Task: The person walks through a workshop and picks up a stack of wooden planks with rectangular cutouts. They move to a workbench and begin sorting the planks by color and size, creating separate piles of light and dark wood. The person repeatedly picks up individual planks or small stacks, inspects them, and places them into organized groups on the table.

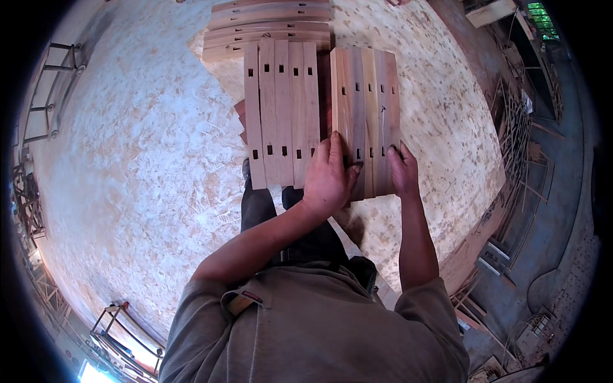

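Note:
A row of several wooden slats (375, 121) with small rectangular slots near their ends lies side by side in front of me. My left hand (329, 177) is closed on the left edge of this row, its fingers along the side and the thumb over the near end. At the opposite edge, my right hand (405, 171) grips the row, with the thumb on top near a slot. Just left of it lies a second row of slotted slats (281, 108) in paler, pinkish wood. My left hand covers part of that row's near right corner.
More slotted slats (268, 25) lie crosswise at the far end. Dark reddish wood (325, 96) shows between the two rows. A pale, stained floor surface (147, 140) spreads around. Metal frames (54, 92) stand at the left, and a heap of thin wood strips (514, 140) lies at the right.

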### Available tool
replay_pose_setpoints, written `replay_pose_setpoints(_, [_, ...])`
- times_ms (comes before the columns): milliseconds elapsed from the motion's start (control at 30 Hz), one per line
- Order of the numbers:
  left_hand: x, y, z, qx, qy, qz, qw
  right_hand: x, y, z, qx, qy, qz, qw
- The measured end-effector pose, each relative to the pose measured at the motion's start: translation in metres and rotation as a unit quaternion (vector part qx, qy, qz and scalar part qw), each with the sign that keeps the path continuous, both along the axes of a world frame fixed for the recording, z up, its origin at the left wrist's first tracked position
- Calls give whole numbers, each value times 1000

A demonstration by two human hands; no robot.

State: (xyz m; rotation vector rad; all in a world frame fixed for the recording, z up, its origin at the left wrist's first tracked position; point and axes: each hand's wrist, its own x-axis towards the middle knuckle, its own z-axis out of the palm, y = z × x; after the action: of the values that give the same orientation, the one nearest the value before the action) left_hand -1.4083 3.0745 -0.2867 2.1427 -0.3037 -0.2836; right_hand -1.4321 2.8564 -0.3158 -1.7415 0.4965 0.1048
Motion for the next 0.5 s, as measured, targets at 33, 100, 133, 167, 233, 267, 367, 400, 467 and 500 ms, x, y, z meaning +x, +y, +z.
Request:
replay_pose_setpoints(33, [1, -1, 0, 7, -11, -2, 1000, 2, -2, -1, -12, 4, 4, 1000])
replay_pose_setpoints(100, [3, -4, -2, 22, -35, -6, 999, 7, 2, -4, 15, -20, -26, 999])
replay_pose_setpoints(133, [4, -6, -3, 32, -50, -5, 998, 11, 3, -5, 28, -34, -42, 998])
replay_pose_setpoints(167, [5, -6, -6, 42, -65, -5, 997, 14, 4, -5, 33, -29, -31, 999])
replay_pose_setpoints(233, [8, -6, -7, 66, -74, -8, 995, 19, 3, -3, 40, -18, -12, 999])
replay_pose_setpoints(267, [11, -5, -6, 81, -68, -12, 994, 21, 1, -7, 43, -15, -6, 999])
replay_pose_setpoints(367, [17, -3, -3, 113, -50, -18, 992, 31, 1, -17, 44, -8, 6, 999])
replay_pose_setpoints(400, [19, -3, -2, 122, -44, -20, 991, 32, 0, -17, 39, 6, 5, 999])
replay_pose_setpoints(467, [20, -4, -6, 130, -49, -18, 990, 34, 0, -21, 33, 36, 6, 999])
replay_pose_setpoints(500, [21, -5, -7, 132, -48, -18, 990, 34, -1, -25, 38, 32, 6, 999])
